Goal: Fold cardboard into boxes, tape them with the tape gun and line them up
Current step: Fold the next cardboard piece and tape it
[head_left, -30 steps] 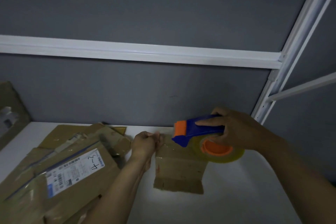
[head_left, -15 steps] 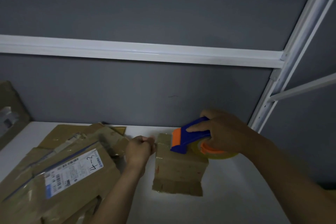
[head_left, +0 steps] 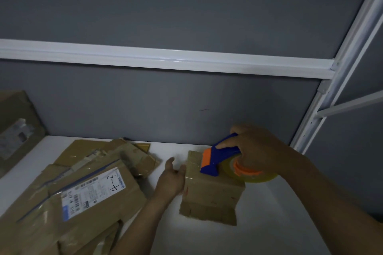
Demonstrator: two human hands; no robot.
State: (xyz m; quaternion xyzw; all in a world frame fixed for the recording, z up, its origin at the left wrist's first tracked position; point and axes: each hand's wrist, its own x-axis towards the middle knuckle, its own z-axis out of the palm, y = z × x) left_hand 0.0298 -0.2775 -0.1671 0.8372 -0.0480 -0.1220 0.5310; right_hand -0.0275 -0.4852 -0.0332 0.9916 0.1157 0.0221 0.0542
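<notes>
Your right hand (head_left: 260, 151) is wrapped around the handle of the tape gun (head_left: 217, 158), fingers curled over the blue body and the index finger lying along its top. The gun's orange front piece and blue nose point away from your palm, down and to the left, and they sit on the top face of the small cardboard box (head_left: 211, 194). The tape roll (head_left: 251, 174), yellowish and clear on an orange hub, hangs just under your palm and reaches out past the box's right edge.

The box stands directly below that grip on the white table (head_left: 207, 240), with a glossy strip of tape showing across its top. Its near flap lies ragged along the bottom edge.

Your left hand (head_left: 173, 178) holds nothing. Its fingers are straight with the thumb raised, and the palm faces the box's left side, where the fingertips touch the upper edge. It is across the box from the gun's nose.

Further out on that side, beyond your left hand, a pile of flattened cardboard (head_left: 68, 203) covers the table. On the top sheet is a white label (head_left: 93, 191) with "4-3" written by hand. Another piece of cardboard (head_left: 16, 122) leans at the far left edge of view.

Behind the gun rises a grey wall (head_left: 165, 109), crossed above by a white rail (head_left: 165, 60). A white upright (head_left: 342, 64) stands just past your right wrist.
</notes>
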